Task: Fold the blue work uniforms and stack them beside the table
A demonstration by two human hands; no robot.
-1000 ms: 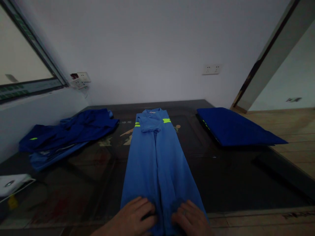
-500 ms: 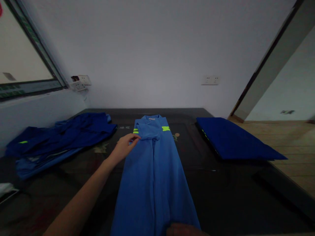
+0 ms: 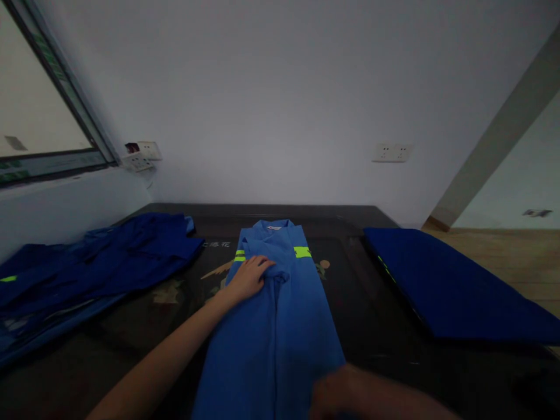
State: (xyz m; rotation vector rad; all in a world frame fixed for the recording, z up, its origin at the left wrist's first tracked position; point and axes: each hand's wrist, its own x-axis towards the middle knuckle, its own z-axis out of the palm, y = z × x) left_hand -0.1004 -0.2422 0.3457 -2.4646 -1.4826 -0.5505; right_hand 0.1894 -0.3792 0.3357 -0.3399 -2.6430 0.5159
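Note:
A light blue work jacket [image 3: 301, 309] lies lengthwise on the dark table, its collar at the far end. Yellow-green reflective strips [image 3: 302, 252] cross its chest, and a sleeve is folded in over the front. My left hand [image 3: 250, 276] rests on that folded sleeve below the collar, fingers stretched over the cloth and thumb apart. Low in the view, my right hand [image 3: 335, 391] is at the jacket's right edge. Motion blurs its fingers, so their grip cannot be made out. The jacket's near end runs out of view.
Rumpled dark blue and light blue garments [image 3: 131, 256] are heaped on the left of the table [image 3: 367, 332]. A flat, folded dark blue garment [image 3: 455, 280] lies on the right. Behind the table rises a wall with sockets [image 3: 392, 153].
My left hand has moved right, from pinching the sleeve's left edge to lying over the sleeve. My right hand has come further into view from the bottom edge. The view has shifted slightly.

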